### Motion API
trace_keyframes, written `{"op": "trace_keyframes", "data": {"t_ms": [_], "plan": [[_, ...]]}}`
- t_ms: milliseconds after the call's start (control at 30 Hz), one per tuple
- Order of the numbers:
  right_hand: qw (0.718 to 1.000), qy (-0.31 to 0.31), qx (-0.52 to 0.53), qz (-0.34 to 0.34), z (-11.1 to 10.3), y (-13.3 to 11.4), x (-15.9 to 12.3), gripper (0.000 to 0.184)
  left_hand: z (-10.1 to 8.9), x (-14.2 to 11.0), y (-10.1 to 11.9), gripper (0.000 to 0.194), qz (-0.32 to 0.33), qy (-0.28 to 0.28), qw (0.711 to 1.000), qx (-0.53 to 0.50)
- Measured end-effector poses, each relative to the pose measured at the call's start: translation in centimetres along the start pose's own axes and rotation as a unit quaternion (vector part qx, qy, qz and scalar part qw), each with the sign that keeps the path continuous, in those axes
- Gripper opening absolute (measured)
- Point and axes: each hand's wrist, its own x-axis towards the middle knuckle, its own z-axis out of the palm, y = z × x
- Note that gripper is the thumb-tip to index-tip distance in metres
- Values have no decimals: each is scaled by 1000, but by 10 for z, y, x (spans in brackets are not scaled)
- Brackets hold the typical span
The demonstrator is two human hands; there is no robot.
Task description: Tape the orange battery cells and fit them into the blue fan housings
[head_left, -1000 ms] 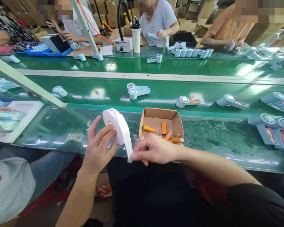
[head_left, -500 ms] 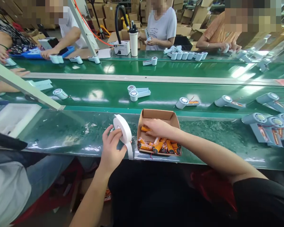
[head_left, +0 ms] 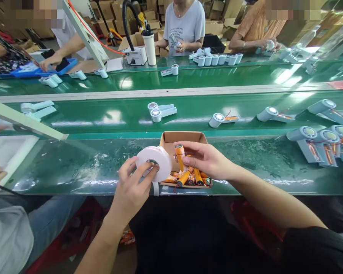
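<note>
My left hand (head_left: 135,186) grips a roll of white tape (head_left: 157,154), fingers in its core, and a loose tail of tape hangs below it. Between the thumb and fingers of my right hand (head_left: 207,158) is an orange battery (head_left: 179,154), held nearly upright over a cardboard box (head_left: 167,137). Several more orange batteries (head_left: 184,177) with thin wires lie in the near part of the box. The tape roll hides the box's left side and comes close to the held battery.
Light blue handheld fan bodies (head_left: 217,120) lie spaced out on the green conveyor belt (head_left: 117,114). Several more fan bodies (head_left: 307,133) cluster at the right. A white tray (head_left: 20,152) and a slanted metal post (head_left: 25,120) stand at left. Co-workers sit across the belt.
My right hand has lifted an orange battery out of the box. My left hand has turned the tape roll so its flat side shows, nearer the battery. The view has shifted slightly.
</note>
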Motion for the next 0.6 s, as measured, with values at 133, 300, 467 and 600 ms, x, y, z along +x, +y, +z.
{"op": "trace_keyframes", "data": {"t_ms": [133, 300, 467, 600], "plan": [[999, 34, -9, -26, -2, 1, -1, 59, -4, 5, 4, 47, 31, -22, 999, 18], [992, 20, -112, -46, -5, 0, -3, 53, -5, 12, 6, 50, 40, -33, 998, 23], [974, -5, -221, -43, -10, -7, -9, 52, -5, 15, 6, 47, 41, -41, 998, 27], [976, -31, -213, -17, -17, -6, -9, 59, -7, 23, 8, 49, 43, -41, 998, 26]]}}
